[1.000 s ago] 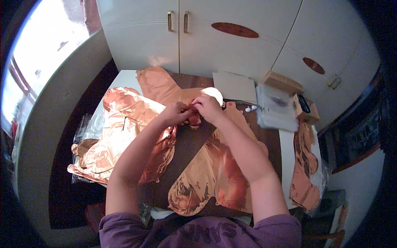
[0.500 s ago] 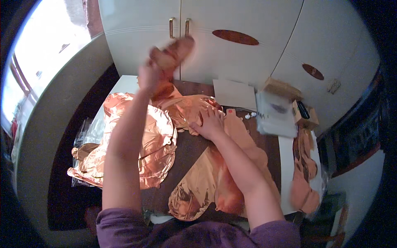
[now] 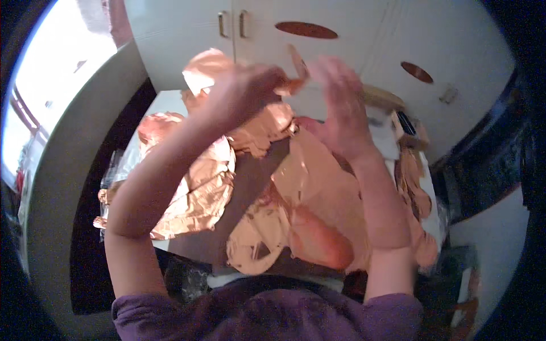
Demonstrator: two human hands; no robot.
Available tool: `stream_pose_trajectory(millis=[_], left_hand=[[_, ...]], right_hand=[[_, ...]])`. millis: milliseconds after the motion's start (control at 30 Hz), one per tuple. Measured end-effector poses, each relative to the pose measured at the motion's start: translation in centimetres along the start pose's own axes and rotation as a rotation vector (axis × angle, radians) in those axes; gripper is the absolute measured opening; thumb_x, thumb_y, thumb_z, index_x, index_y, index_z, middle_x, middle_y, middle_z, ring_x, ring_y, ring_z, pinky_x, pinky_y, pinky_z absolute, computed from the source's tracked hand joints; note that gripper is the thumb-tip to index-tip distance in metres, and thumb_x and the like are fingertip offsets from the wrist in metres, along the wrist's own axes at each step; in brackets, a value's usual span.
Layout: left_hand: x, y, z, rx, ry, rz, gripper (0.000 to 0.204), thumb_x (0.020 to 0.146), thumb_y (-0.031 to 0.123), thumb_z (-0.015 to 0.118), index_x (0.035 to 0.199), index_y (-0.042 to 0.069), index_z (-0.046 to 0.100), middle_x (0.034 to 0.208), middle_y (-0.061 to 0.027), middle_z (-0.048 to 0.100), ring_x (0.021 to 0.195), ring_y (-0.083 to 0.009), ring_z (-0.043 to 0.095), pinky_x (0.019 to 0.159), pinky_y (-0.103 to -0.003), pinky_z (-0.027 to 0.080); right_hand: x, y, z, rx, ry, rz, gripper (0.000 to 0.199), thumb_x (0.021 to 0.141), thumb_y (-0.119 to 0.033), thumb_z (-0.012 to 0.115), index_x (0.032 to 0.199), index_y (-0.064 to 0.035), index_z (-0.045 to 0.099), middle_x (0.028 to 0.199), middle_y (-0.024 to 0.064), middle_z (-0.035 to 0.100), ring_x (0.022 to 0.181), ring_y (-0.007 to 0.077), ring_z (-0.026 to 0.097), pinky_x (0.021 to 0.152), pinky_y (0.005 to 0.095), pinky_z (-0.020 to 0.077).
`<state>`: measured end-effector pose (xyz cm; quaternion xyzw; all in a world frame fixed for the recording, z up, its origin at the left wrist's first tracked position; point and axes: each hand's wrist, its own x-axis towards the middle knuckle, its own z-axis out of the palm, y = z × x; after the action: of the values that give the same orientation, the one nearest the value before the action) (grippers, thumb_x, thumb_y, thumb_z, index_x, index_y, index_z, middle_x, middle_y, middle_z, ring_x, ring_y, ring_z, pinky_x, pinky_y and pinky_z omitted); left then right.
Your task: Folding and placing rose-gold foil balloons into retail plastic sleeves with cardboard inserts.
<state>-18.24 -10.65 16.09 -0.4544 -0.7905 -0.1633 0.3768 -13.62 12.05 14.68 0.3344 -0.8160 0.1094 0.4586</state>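
Note:
My left hand [image 3: 250, 82] is raised over the far side of the table, its fingers closed on a rose-gold foil balloon [image 3: 267, 122]. The balloon is uninflated and crumpled; one end pokes up past my fingers, and more of it hangs below. Close by on the right, my right hand [image 3: 344, 108] is held up with its fingers stretched and blurred by motion, apart from the balloon end. Beneath it lies a second flat foil balloon [image 3: 324, 176], its wide lobes spread toward me. A shinier, wrinkled foil balloon [image 3: 207, 199] lies on the left, partly behind my left forearm.
A small open cardboard box [image 3: 412, 133] with a dark object in it stands at the back right. Another strip of copper foil [image 3: 418, 199] lies along the table's right edge. White cupboard doors [image 3: 364, 34] rise behind the table, and a curved grey panel [image 3: 57, 170] borders the left.
My left hand has come down and to the right with the foil balloon. My right hand has lifted off the balloon and risen toward the left one. The view has shifted slightly.

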Motion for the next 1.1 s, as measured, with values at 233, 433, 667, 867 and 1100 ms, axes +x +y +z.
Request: stream_pose_trajectory(millis=[233, 433, 667, 867, 1100], left_hand=[[-9.0, 12.6, 3.3, -0.26, 0.138, 0.044, 0.035, 0.075, 0.013, 0.065, 0.109, 0.007, 0.062, 0.106, -0.0098, 0.06, 0.097, -0.0308, 0.056, 0.081, -0.042, 0.044], [-16.5, 18.2, 5.6, -0.523, -0.419, -0.073, 0.043, 0.08, 0.026, 0.065, 0.115, 0.002, 0.058, 0.118, -0.0154, 0.056, 0.115, -0.0344, 0.049, 0.098, -0.051, 0.038], [-17.8, 18.8, 6.8, -0.508, -0.489, -0.132, 0.051, 0.083, 0.029, 0.064, 0.123, -0.001, 0.054, 0.127, -0.0202, 0.052, 0.125, -0.0384, 0.044, 0.108, -0.05, 0.032], [-16.7, 16.4, 5.5, -0.409, -0.375, -0.384, 0.026, 0.081, 0.014, 0.06, 0.103, -0.001, 0.06, 0.114, -0.0201, 0.058, 0.108, -0.0374, 0.054, 0.095, -0.047, 0.042], [-14.8, 16.3, 8.3, -0.438, -0.462, -0.174, 0.053, 0.082, 0.03, 0.067, 0.125, 0.002, 0.053, 0.132, -0.0216, 0.049, 0.13, -0.0391, 0.04, 0.109, -0.048, 0.032]], right_hand=[[-9.5, -1.5, -10.4, -0.077, -0.341, 0.115, 0.012, 0.069, -0.012, 0.072, 0.078, -0.0102, 0.064, 0.091, 0.0085, 0.058, 0.089, 0.0299, 0.056, 0.081, 0.0437, 0.044], [-21.1, -7.0, -14.2, -0.187, -0.431, 0.15, 0.018, 0.07, -0.014, 0.074, 0.087, -0.0122, 0.068, 0.116, 0.0108, 0.06, 0.117, 0.0357, 0.051, 0.103, 0.0557, 0.036], [-25.7, -11.6, -12.6, -0.213, -0.401, 0.166, 0.015, 0.077, -0.015, 0.068, 0.091, -0.0093, 0.07, 0.124, 0.0109, 0.06, 0.125, 0.034, 0.047, 0.104, 0.056, 0.0361], [-25.9, -11.3, -11.4, -0.172, -0.37, 0.152, 0.017, 0.076, -0.014, 0.066, 0.092, -0.008, 0.071, 0.12, 0.0115, 0.061, 0.124, 0.0343, 0.048, 0.104, 0.0539, 0.0376], [-25.4, -13.2, -13.1, -0.225, -0.472, 0.245, 0.028, 0.073, -0.011, 0.069, 0.101, -0.0069, 0.07, 0.122, 0.0126, 0.058, 0.123, 0.0342, 0.045, 0.105, 0.0509, 0.0364]])
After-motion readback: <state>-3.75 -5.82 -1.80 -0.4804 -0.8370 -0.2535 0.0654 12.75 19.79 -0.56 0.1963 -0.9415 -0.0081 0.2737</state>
